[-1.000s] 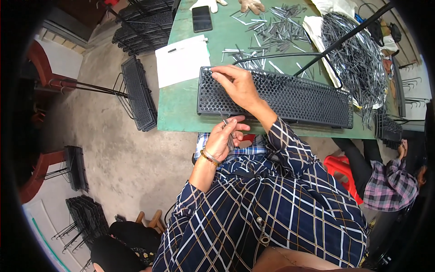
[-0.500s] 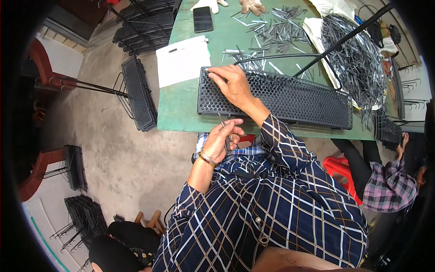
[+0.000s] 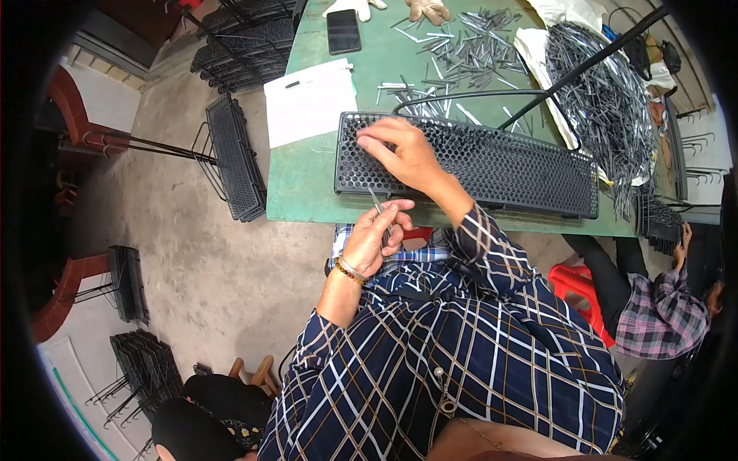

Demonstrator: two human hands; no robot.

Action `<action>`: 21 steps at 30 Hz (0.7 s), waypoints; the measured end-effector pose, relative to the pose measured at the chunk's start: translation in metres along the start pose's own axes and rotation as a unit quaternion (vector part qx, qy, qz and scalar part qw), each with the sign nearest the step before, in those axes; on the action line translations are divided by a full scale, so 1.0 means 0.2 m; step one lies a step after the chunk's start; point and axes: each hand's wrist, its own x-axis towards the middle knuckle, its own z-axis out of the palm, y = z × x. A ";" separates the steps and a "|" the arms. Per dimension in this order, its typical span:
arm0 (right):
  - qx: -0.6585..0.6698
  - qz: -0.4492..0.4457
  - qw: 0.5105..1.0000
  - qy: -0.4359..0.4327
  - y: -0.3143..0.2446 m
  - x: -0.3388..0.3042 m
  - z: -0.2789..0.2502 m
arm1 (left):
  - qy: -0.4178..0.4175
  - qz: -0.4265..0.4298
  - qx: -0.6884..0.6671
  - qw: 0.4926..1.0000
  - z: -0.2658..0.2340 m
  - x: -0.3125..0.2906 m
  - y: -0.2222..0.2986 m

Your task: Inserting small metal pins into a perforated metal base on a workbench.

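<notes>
You have the black perforated panel point(image 3: 500, 173) lying lengthwise in front of you on the green bench point(image 3: 302, 188), its near long edge close to the edge of the bench. Your left hand point(image 3: 370, 244) is just off the panel's near side, toward its left end, with its grip closed around a few thin grey strips point(image 3: 377, 203) whose tips point up toward the holes. Your right hand point(image 3: 409, 156) is over the left part of the panel, fingers bent and thumb near the index finger; the fingertips are blurred, so you cannot tell whether that grip holds anything. Past the panel's far edge, loose strips point(image 3: 478, 60) lie scattered, and beyond its right half a white sack point(image 3: 532, 48) is full of more. A black rod frame point(image 3: 573, 73) slants away above the panel's far side. Beyond the panel's left end you have a white sheet point(image 3: 311, 111) with a pen point(image 3: 293, 85) on it, then a dark phone point(image 3: 344, 32) farther off. Left of the panel, another perforated rack point(image 3: 233, 163) stands on the floor.
</notes>
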 end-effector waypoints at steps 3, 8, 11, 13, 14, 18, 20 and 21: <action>0.162 0.200 0.952 -0.166 -0.09 -0.07 -0.07 | 0.004 0.017 0.000 1.000 -0.01 0.02 0.00; 0.242 0.245 0.915 -0.210 -0.10 -0.11 -0.11 | 0.008 0.025 0.023 0.999 -0.02 0.05 0.01; 0.268 0.252 0.921 -0.130 -0.05 -0.11 -0.08 | 0.014 0.025 0.020 0.999 0.00 0.05 0.03; 0.280 0.210 0.937 0.003 -0.03 -0.08 -0.08 | 0.006 0.016 -0.001 1.000 0.01 0.07 0.03; 0.255 0.201 0.945 0.043 -0.01 -0.05 -0.08 | 0.004 0.015 0.000 1.000 0.01 0.08 0.03; 0.145 0.108 0.975 0.131 -0.01 0.04 -0.01 | 0.010 -0.005 -0.017 1.000 -0.04 0.08 0.00; 0.065 0.059 0.984 0.153 0.01 0.05 0.03 | 0.009 -0.011 -0.023 1.000 -0.06 0.08 -0.02; 0.064 0.058 0.984 0.155 0.03 0.05 0.03 | 0.016 -0.012 -0.034 0.999 -0.04 0.08 -0.03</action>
